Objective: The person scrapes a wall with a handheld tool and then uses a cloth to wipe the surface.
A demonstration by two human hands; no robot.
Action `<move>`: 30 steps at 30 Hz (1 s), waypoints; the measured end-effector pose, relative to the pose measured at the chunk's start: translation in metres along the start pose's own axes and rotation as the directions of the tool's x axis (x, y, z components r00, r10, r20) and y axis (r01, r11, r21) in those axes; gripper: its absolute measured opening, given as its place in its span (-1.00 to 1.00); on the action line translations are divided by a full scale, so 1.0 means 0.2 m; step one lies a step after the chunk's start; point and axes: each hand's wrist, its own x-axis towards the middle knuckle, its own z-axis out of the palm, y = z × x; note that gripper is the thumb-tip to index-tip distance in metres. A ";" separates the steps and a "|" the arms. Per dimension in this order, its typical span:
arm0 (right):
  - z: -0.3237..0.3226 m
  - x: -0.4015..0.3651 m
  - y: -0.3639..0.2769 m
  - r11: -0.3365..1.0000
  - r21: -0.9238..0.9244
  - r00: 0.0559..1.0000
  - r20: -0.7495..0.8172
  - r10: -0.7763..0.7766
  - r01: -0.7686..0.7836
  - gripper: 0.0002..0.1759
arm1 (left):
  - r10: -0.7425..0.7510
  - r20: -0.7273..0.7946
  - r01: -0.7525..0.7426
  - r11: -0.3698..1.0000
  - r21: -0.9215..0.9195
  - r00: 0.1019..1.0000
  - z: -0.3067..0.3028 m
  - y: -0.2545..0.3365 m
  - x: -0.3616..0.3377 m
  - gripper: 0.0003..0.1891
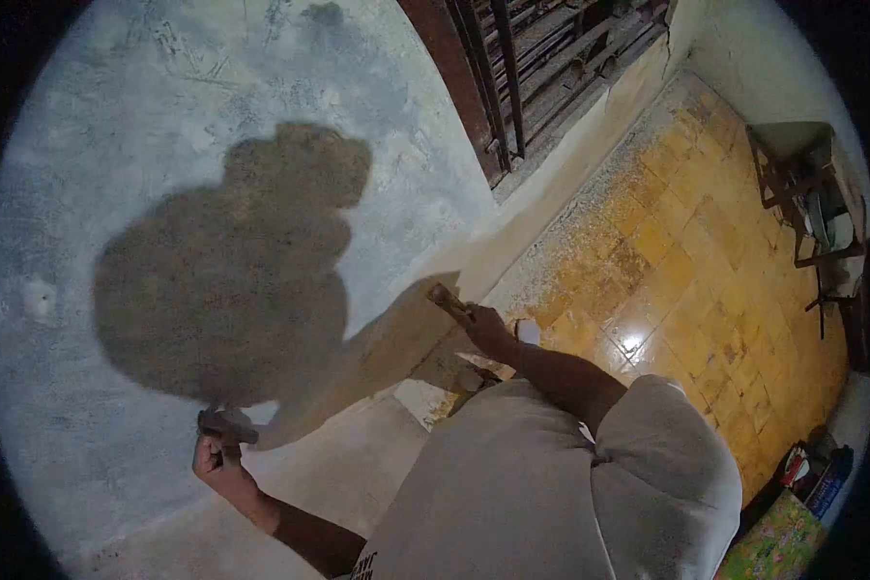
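Note:
My left hand (220, 466) is closed around a dark grey block-like tool (228, 425), held right at the pale blue-grey wall (87, 319), at the lower edge of a large shadow. Fingers partly cover the tool, and its exact kind is hidden. In my right hand (489, 334) is a short brown, brush-like tool (449, 302). Its wide end points up and left toward the lower band of the wall. The wall shows scratches, dark smudges and patchy whitish marks.
A barred window (541, 68) opens at the top. Yellow floor tiles (677, 251) carry pale dust along the wall's foot. At the right stands a dark-framed piece of furniture (817, 208). A flowered cloth (773, 541) lies at the lower right.

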 end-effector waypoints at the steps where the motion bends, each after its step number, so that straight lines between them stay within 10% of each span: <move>1: -0.06 -0.03 0.01 0.998 0.056 0.999 0.003 -0.034 0.034 -0.35 | -0.028 0.022 0.029 0.998 -0.053 0.999 0.01 0.00 0.02 -0.82; 5: -0.08 0.04 0.07 0.996 -0.031 0.995 0.060 0.085 -0.084 -0.35 | -0.056 0.028 0.057 0.998 -0.019 0.998 0.05 0.00 0.06 -0.76; 8: -0.04 0.12 -0.03 0.952 -0.138 0.955 -0.086 -0.285 0.272 -0.37 | -0.054 0.025 0.056 0.995 -0.086 0.998 0.07 -0.02 0.07 -0.69; 10: -0.10 0.12 -0.11 0.993 0.115 1.000 -0.028 0.012 -0.008 -0.41 | -0.065 0.023 0.067 0.994 -0.088 0.998 0.08 -0.01 0.09 -0.69; 14: -0.12 0.07 0.01 0.985 0.009 0.982 0.078 0.170 -0.171 -0.59 | -0.098 0.011 0.099 0.987 -0.124 0.995 0.10 0.01 0.09 -0.69; 16: -0.25 -0.05 -0.06 0.761 -0.304 0.807 0.048 -0.589 0.573 -0.71 | -0.022 0.055 0.027 0.995 -0.097 0.998 0.08 -0.04 0.11 -0.69; 19: -0.22 0.04 -0.23 0.972 -0.153 0.981 0.109 -0.162 0.178 -0.53 | -0.002 0.092 0.015 0.990 -0.143 0.996 0.07 -0.05 0.11 -0.68; 25: -0.08 0.11 -0.14 0.984 0.055 0.979 0.124 0.160 -0.168 -0.36 | 0.002 0.134 0.020 0.986 -0.164 0.991 0.03 -0.13 0.11 -0.61; 30: -0.05 -0.02 0.09 0.990 -0.048 0.991 -0.026 -0.132 0.130 -0.38 | -0.034 0.038 0.041 0.979 -0.199 0.999 0.11 -0.03 0.09 -0.67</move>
